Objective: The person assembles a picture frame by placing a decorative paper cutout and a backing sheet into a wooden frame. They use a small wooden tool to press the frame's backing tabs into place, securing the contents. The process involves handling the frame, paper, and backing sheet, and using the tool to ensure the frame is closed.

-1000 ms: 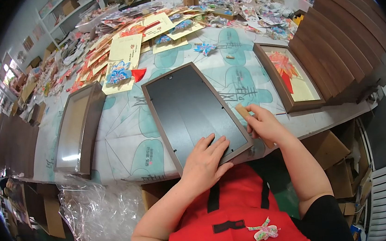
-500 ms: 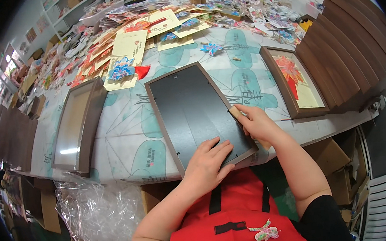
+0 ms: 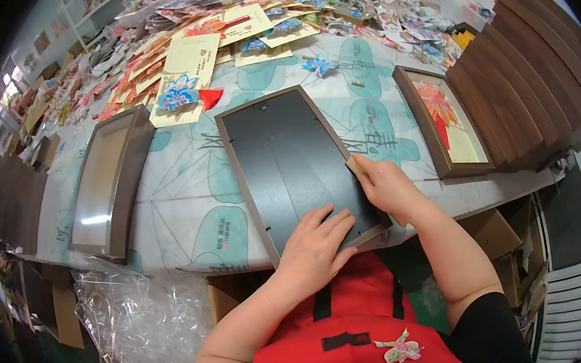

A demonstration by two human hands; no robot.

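Note:
A brown picture frame lies face down at the table's front edge, its black backing board (image 3: 281,161) upward with small dark tabs along the rim. My left hand (image 3: 316,243) rests flat on the lower part of the board, fingers stretched out. At the frame's right edge, my right hand (image 3: 390,184) is closed round a small tan flat tool (image 3: 354,165). The tool's tip meets the inner rim of the frame; most of its length is hidden in my palm.
To the left leans a glazed box frame (image 3: 104,189). On the right, a frame with a red-orange paper flower (image 3: 437,108) stands against a stack of brown frames (image 3: 531,67). Cream cards (image 3: 191,61) with paper flowers pile up beyond. Clear plastic wrap (image 3: 146,321) fills a box below.
My right hand and the tan tool have shifted slightly along the frame's right edge, and less of the tool shows. My left hand stays flat on the board. The view has tilted a little.

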